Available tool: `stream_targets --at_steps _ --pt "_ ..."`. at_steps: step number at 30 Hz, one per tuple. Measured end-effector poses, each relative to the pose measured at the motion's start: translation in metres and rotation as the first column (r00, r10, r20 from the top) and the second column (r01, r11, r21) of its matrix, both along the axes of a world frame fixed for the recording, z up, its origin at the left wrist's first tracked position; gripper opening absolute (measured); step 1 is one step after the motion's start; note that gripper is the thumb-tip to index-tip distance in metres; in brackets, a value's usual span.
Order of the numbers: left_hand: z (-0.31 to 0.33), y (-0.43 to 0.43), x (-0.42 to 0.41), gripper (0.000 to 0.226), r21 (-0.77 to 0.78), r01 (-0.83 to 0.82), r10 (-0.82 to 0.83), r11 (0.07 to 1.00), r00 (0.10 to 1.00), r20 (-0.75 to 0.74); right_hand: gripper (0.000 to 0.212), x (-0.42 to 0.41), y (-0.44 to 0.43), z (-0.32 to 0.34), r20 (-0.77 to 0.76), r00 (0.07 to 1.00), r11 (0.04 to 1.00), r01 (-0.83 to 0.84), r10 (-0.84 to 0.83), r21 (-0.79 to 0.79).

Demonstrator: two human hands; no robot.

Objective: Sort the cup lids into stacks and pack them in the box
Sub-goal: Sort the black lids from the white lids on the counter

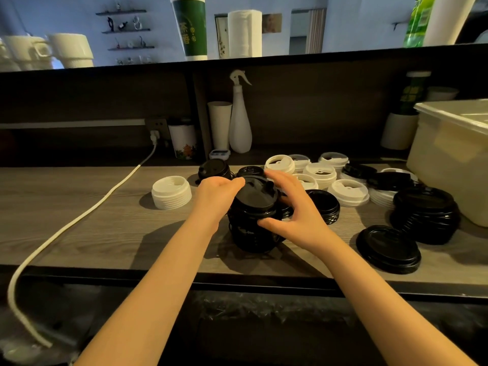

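While fingers [280,178] curl round, lid stack [254,200] between

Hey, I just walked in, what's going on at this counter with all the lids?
A person is sorting cup lids on a wooden counter. The left hand and right hand both grip a black lid stack in front of them. A white lid stack stands to its left, loose white lids lie behind, and a second black stack sits at the right beside the cream box. Whether the box holds any lids cannot be seen.
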State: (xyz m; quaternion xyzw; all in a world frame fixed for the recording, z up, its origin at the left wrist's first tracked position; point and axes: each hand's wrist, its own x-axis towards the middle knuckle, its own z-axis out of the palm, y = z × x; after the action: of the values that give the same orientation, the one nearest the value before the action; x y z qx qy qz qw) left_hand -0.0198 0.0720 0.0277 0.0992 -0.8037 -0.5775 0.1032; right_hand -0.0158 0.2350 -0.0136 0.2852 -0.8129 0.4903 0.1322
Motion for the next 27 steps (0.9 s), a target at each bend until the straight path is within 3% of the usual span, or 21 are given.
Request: stream_targets --at_steps 3,7,10,13,17,22,27 --pt "-0.005 0.0 -0.003 0.019 -0.055 -0.015 0.014 0.998 1.0 -0.028 0.065 -0.002 0.0 0.001 0.023 1.0 0.998 -0.007 0.005 0.069" --pt "-0.017 -0.002 -0.002 0.015 -0.077 0.013 -0.016 0.997 0.999 -0.028 0.064 -0.003 0.002 -0.005 0.131 0.989 0.994 -0.076 0.066 0.074" --pt "-0.021 -0.004 -0.001 0.019 0.058 0.041 -0.042 0.998 0.999 0.014 0.045 -0.005 0.0 -0.007 0.172 0.982 0.997 -0.071 0.077 -0.04" --pt "-0.024 -0.006 -0.003 0.027 0.185 0.034 -0.058 0.982 0.991 0.123 0.028 -0.008 -0.006 -0.007 0.118 0.993 1.0 0.003 -0.001 -0.022" --pt "-0.028 -0.009 -0.006 0.018 0.211 0.051 -0.089 0.976 0.981 0.173 0.029 -0.008 -0.011 -0.006 0.106 0.994 1.0 0.003 0.001 -0.03" --pt "-0.033 -0.011 -0.01 0.045 0.195 0.056 -0.096 0.979 0.974 0.203 0.025 -0.008 -0.012 -0.008 0.084 0.996 0.999 0.001 0.001 -0.032" --pt "-0.039 -0.009 -0.006 0.058 0.288 0.111 -0.18 0.951 0.958 0.223 0.028 -0.002 -0.004 -0.015 0.079 0.997 0.998 0.017 -0.013 -0.058"
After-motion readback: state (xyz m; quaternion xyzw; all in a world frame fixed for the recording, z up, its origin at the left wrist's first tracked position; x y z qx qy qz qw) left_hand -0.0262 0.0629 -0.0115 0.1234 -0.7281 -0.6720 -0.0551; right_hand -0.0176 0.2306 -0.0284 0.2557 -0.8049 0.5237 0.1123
